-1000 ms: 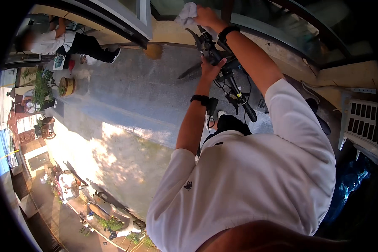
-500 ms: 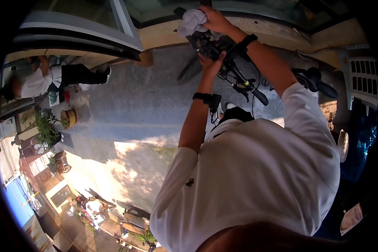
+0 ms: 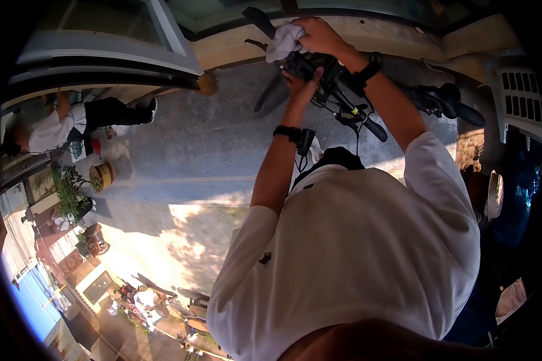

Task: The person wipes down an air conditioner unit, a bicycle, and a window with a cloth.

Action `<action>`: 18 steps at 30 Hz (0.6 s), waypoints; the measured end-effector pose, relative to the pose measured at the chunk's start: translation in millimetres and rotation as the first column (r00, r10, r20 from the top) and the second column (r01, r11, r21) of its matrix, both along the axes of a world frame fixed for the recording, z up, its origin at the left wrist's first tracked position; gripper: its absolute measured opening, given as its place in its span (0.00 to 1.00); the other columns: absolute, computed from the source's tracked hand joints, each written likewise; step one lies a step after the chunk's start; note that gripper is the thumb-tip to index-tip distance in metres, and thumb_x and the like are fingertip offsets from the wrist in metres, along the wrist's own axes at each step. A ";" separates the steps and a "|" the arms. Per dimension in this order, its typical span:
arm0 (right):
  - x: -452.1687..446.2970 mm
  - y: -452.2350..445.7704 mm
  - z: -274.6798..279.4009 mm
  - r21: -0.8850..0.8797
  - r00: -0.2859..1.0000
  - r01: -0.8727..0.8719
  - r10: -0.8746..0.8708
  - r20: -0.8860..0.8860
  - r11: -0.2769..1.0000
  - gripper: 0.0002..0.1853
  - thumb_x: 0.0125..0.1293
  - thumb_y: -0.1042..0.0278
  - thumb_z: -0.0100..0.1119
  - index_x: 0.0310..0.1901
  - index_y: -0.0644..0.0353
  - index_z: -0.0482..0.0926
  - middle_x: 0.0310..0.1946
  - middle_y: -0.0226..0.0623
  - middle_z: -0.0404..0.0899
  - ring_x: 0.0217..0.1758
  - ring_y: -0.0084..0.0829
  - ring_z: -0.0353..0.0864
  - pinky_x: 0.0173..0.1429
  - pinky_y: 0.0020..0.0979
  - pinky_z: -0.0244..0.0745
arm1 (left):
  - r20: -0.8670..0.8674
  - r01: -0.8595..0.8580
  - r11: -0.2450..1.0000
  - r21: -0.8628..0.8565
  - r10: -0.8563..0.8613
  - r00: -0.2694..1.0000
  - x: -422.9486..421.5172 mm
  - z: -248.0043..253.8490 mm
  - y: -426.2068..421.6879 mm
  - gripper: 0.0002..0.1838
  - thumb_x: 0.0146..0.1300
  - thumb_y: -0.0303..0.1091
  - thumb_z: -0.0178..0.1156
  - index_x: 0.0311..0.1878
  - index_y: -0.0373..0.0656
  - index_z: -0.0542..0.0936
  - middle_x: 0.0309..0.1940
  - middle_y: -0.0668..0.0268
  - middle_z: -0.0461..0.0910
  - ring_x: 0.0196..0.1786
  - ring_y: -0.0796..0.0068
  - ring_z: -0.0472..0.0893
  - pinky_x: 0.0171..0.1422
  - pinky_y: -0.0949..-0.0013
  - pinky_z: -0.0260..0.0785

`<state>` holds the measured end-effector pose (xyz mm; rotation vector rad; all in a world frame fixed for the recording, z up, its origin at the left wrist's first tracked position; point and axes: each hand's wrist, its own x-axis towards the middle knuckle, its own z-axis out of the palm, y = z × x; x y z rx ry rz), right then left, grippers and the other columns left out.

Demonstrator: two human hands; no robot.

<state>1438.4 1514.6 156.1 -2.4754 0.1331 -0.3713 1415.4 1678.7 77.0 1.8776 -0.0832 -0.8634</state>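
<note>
A crumpled pale grey cloth (image 3: 285, 42) is in my right hand (image 3: 320, 37), pressed against the black handlebar (image 3: 343, 102) of a bicycle near its upper grip. Just below, my left hand (image 3: 302, 85) is wrapped round the middle of the handlebar, thumb on one side and fingers on the other; part of the bar is hidden under it. The lower grip (image 3: 375, 129) points toward my body. The bicycle's black saddle (image 3: 442, 101) lies to the right, beyond my right forearm.
A person in a white shirt (image 3: 49, 130) and black trousers is at the upper left, near a potted plant (image 3: 68, 186) and a round yellowish pot (image 3: 102, 175). A white vented unit (image 3: 522, 99) stands at the right. Another person's pale hat (image 3: 494, 195) shows below it.
My right hand and the cloth have moved from beyond the bar's end inward along the handlebar, baring the upper grip. The view has shifted, and the saddle and pale hat have come into sight.
</note>
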 end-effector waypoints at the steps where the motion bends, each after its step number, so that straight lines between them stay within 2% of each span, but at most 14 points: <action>1: -16.6 -10.5 -5.9 -0.017 0.997 0.024 -0.023 0.069 1.000 0.27 0.53 0.67 0.61 0.57 0.63 0.79 0.48 0.54 0.81 0.48 0.53 0.82 0.54 0.43 0.78 | -0.002 -0.011 1.000 -0.008 0.011 1.000 -1.2 2.8 -0.5 0.77 0.47 0.66 0.72 0.74 0.27 0.26 0.75 0.31 0.32 0.78 0.34 0.37 0.81 0.51 0.38; 3: -62.2 -10.8 8.2 0.138 0.982 0.188 -0.190 0.003 0.972 0.28 0.53 0.64 0.64 0.59 0.62 0.77 0.50 0.54 0.81 0.50 0.53 0.82 0.53 0.45 0.77 | 0.017 0.013 1.000 -0.008 -0.013 1.000 2.0 -0.4 -2.1 0.75 0.48 0.64 0.72 0.74 0.27 0.27 0.75 0.29 0.32 0.78 0.33 0.36 0.81 0.49 0.37; 5: -110.8 -12.0 32.0 0.197 0.977 0.154 -0.119 -0.179 0.968 0.31 0.56 0.62 0.66 0.61 0.68 0.72 0.48 0.53 0.82 0.50 0.48 0.84 0.52 0.39 0.77 | 0.038 0.025 1.000 -0.004 -0.025 0.999 6.8 -11.3 -0.6 0.73 0.49 0.62 0.72 0.74 0.26 0.28 0.74 0.27 0.32 0.78 0.32 0.35 0.81 0.48 0.36; 7: -150.0 3.3 44.8 0.140 0.960 0.173 -0.136 -0.243 0.975 0.33 0.59 0.57 0.67 0.61 0.68 0.68 0.47 0.55 0.82 0.51 0.49 0.84 0.54 0.39 0.76 | 0.126 0.152 0.983 -0.103 -0.139 0.982 12.2 -31.0 3.6 0.69 0.51 0.53 0.72 0.75 0.27 0.31 0.73 0.24 0.32 0.78 0.29 0.35 0.80 0.46 0.34; 8: -162.0 10.2 46.2 0.139 0.961 0.172 -0.136 -0.240 0.975 0.33 0.59 0.57 0.67 0.61 0.68 0.68 0.47 0.55 0.82 0.51 0.49 0.84 0.54 0.39 0.76 | 0.129 0.152 0.983 -0.104 -0.138 0.982 10.6 -34.7 9.4 0.69 0.51 0.53 0.72 0.75 0.27 0.31 0.73 0.24 0.32 0.78 0.29 0.35 0.80 0.46 0.34; 10: -178.8 20.7 39.7 0.237 0.889 0.270 -0.148 -0.433 0.933 0.34 0.61 0.54 0.67 0.60 0.67 0.66 0.46 0.57 0.81 0.53 0.50 0.83 0.54 0.39 0.76 | 0.212 0.289 0.954 0.077 -0.299 0.930 1.7 -30.1 22.9 0.66 0.50 0.44 0.71 0.75 0.29 0.31 0.73 0.24 0.33 0.77 0.27 0.35 0.80 0.44 0.35; 11: -184.6 25.0 35.4 0.246 0.895 0.276 -0.155 -0.419 0.929 0.33 0.62 0.54 0.67 0.61 0.66 0.64 0.45 0.56 0.81 0.51 0.50 0.83 0.54 0.39 0.76 | 0.439 0.308 0.949 0.066 -0.305 0.845 -11.8 -25.8 33.3 0.65 0.48 0.39 0.72 0.78 0.36 0.35 0.74 0.28 0.39 0.77 0.27 0.40 0.80 0.44 0.39; 12: -186.8 29.3 36.1 0.251 0.889 0.303 -0.178 -0.422 0.919 0.33 0.62 0.54 0.67 0.61 0.66 0.64 0.45 0.56 0.81 0.51 0.50 0.83 0.54 0.39 0.76 | 0.435 0.335 0.939 0.071 -0.332 0.837 -26.8 0.1 44.0 0.65 0.48 0.39 0.72 0.78 0.36 0.35 0.74 0.28 0.39 0.77 0.27 0.40 0.80 0.44 0.39; 14: -187.2 37.7 38.2 0.381 0.911 0.236 -0.066 -0.408 0.894 0.36 0.61 0.51 0.66 0.61 0.67 0.63 0.50 0.59 0.79 0.56 0.53 0.80 0.58 0.41 0.73 | 0.733 0.531 0.847 0.038 -0.384 0.561 -46.5 75.0 52.6 0.61 0.48 0.35 0.73 0.79 0.43 0.42 0.74 0.35 0.49 0.76 0.32 0.48 0.77 0.45 0.50; 15: -188.9 40.4 29.9 0.408 0.959 0.126 -0.007 -0.282 0.904 0.34 0.63 0.49 0.65 0.60 0.67 0.65 0.51 0.55 0.79 0.57 0.48 0.80 0.59 0.39 0.72 | 0.725 0.559 0.829 0.033 -0.405 0.557 -48.1 80.7 50.8 0.61 0.48 0.35 0.73 0.79 0.43 0.42 0.74 0.35 0.49 0.76 0.32 0.48 0.77 0.45 0.50; 16: -190.1 38.6 28.4 0.410 0.954 0.163 -0.036 -0.299 0.897 0.34 0.63 0.49 0.65 0.60 0.67 0.65 0.51 0.55 0.79 0.57 0.48 0.80 0.59 0.39 0.72 | 0.752 0.633 0.772 -0.048 -0.390 0.532 -51.6 83.2 50.4 0.57 0.48 0.33 0.73 0.77 0.46 0.47 0.72 0.41 0.54 0.74 0.36 0.56 0.74 0.47 0.56; 17: -192.4 35.2 26.2 0.477 0.957 0.069 0.078 -0.280 0.876 0.34 0.64 0.48 0.64 0.61 0.66 0.67 0.53 0.51 0.79 0.57 0.43 0.79 0.61 0.37 0.71 | 0.773 0.698 0.704 -0.129 -0.370 0.516 -55.4 84.3 52.3 0.53 0.48 0.31 0.73 0.76 0.48 0.53 0.70 0.46 0.60 0.71 0.39 0.63 0.71 0.50 0.63; 18: -198.6 32.7 21.1 0.548 0.947 -0.017 0.189 -0.258 0.836 0.33 0.65 0.47 0.64 0.62 0.65 0.68 0.54 0.48 0.79 0.58 0.38 0.77 0.62 0.35 0.70 | 0.783 0.690 0.715 -0.115 -0.362 0.505 -49.9 81.0 51.1 0.40 0.48 0.27 0.71 0.67 0.46 0.67 0.61 0.52 0.70 0.61 0.46 0.75 0.60 0.55 0.72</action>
